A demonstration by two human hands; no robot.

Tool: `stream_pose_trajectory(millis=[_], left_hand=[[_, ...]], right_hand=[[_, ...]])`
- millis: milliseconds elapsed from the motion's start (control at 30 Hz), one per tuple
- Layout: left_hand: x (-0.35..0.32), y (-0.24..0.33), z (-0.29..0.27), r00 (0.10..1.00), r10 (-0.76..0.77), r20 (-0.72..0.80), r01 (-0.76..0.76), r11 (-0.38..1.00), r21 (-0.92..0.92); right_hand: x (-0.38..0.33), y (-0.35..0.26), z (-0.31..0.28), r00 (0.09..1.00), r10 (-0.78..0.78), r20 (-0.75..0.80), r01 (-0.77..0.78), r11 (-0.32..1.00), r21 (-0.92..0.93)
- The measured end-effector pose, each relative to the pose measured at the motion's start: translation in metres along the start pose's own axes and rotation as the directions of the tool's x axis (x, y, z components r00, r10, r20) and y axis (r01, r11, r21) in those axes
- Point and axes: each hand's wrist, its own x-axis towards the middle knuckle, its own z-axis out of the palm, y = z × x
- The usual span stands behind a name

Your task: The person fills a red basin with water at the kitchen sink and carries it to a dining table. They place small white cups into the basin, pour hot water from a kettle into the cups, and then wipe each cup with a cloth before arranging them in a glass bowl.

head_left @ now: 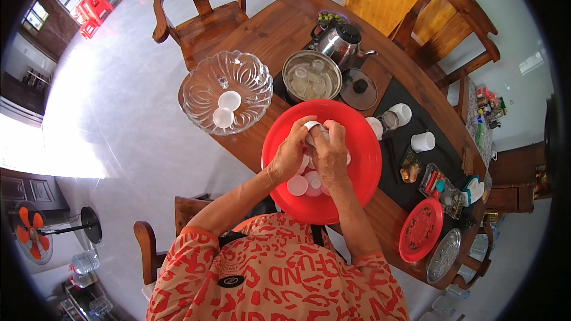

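Note:
Over the red basin [366, 187], my left hand [290, 153] and my right hand [331, 153] meet with fingers curled round a small white cup [310, 125]. My fingers hide most of the cup, though part of its pale rim shows. Several small white cups [297, 185] lie in the basin below my wrists. To the left, a clear fluted glass bowl [199, 92] has two white cups [229, 100] in it. Just beyond the basin stands a steel pot [288, 90] with small cups sitting inside.
A steel kettle [339, 47] and a glass lid [360, 98] are behind the basin. On the dark mat to the right are white mugs [423, 141], a glass ashtray-like box [437, 181] and a red plate [410, 249]. Wooden chairs [205, 24] surround the table.

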Motion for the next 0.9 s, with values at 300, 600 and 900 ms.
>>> stream_pose_trajectory(millis=[300,600,900], left_hand=[[-0.006,0.006,-0.012,0.992,0.067,-0.103,-0.03,0.945,0.324],[-0.005,0.022,-0.019,0.974,0.055,-0.218,0.003,0.966,0.258],[0.003,0.005,-0.028,0.992,-0.054,-0.114,0.069,0.989,0.127]], right_hand=[[-0.011,0.012,-0.009,0.921,0.093,0.378,-0.254,0.879,0.403],[0.001,0.041,0.035,0.93,0.205,0.303,-0.188,0.978,-0.085],[-0.018,0.071,0.036,0.784,0.081,0.615,-0.061,0.997,-0.053]])
